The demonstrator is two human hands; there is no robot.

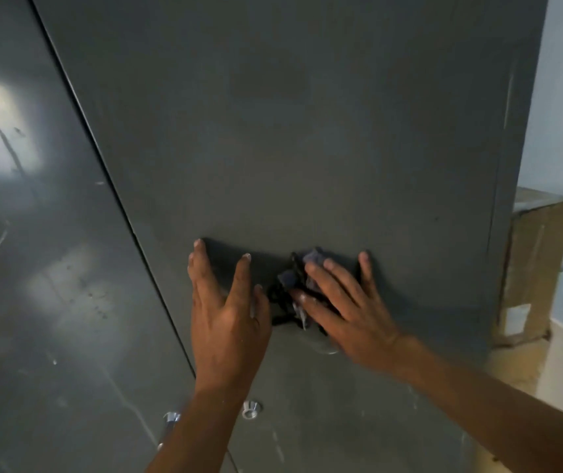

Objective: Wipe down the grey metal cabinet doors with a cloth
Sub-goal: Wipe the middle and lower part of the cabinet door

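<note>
The right grey metal cabinet door (290, 131) fills most of the view. The left door (34, 268) is shinier and streaked with reflections. A crumpled dark cloth with blue-grey patches (293, 285) lies flat against the right door. My right hand (345, 302) presses on the cloth with spread fingers, covering its right side. My left hand (225, 308) rests flat on the same door just left of the cloth, fingers apart, thumb nearly touching the cloth.
A silver lock (250, 408) and a chrome handle (169, 425) sit low near the seam between the doors, partly behind my left forearm. A cardboard box (532, 268) stands to the right of the cabinet against a pale blue wall (560, 97).
</note>
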